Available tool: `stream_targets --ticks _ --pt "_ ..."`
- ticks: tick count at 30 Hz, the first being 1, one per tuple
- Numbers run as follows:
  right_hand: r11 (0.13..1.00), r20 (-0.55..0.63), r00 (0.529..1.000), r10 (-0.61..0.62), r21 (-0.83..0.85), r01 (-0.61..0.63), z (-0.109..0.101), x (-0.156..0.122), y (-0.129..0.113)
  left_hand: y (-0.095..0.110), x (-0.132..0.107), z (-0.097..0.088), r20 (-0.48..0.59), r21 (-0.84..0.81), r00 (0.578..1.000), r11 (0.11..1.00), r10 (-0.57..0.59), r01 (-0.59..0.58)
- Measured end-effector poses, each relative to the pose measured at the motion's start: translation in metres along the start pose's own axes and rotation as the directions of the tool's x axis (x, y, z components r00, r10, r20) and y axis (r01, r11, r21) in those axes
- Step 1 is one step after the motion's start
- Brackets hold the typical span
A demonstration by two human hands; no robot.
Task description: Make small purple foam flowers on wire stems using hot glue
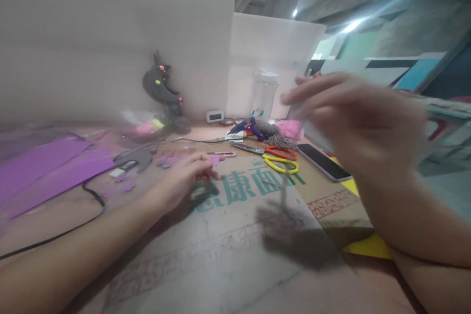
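My left hand (180, 184) rests on a sheet of printed cardboard (239, 245), fingers curled over a small red and green object (204, 189) that I cannot name. My right hand (360, 117) is raised above the table at the right, smeared by motion, with its fingers pointing left. A thin grey strand (284, 191) hangs below it over a dark blurred patch on the cardboard; whether the hand holds it is unclear. Small purple cut pieces (169, 159) lie just beyond my left hand.
Orange and yellow scissors (279, 159), a blue glue gun (248, 128), grey yarn (274, 128) and a phone (324, 162) lie behind the cardboard. Purple foam sheets (47, 167) and a black cable (91, 196) are at left. A clear bottle (265, 95) stands by the wall.
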State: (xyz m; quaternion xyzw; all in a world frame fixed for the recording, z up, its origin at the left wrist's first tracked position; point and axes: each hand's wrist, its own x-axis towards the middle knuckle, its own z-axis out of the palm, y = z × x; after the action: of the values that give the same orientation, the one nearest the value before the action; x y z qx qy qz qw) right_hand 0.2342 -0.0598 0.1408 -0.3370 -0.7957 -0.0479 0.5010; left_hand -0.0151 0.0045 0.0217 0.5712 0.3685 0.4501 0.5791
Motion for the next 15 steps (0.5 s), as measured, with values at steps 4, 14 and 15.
stream_targets --ticks 4,14,15 --pt "0.978 0.091 0.975 -0.203 -0.033 0.207 0.031 0.021 0.013 0.017 -0.018 0.013 0.188 -0.087 0.98 0.993 -0.059 0.076" --pt "0.821 -0.117 0.967 0.225 0.558 -0.123 0.047 0.147 0.011 -0.002 0.03 -0.033 -0.364 -0.046 0.931 0.998 0.028 -0.048" --pt "0.801 -0.129 0.972 0.194 0.593 -0.081 0.05 0.155 0.012 -0.006 0.035 -0.039 -0.388 -0.047 0.921 0.997 0.038 -0.061"
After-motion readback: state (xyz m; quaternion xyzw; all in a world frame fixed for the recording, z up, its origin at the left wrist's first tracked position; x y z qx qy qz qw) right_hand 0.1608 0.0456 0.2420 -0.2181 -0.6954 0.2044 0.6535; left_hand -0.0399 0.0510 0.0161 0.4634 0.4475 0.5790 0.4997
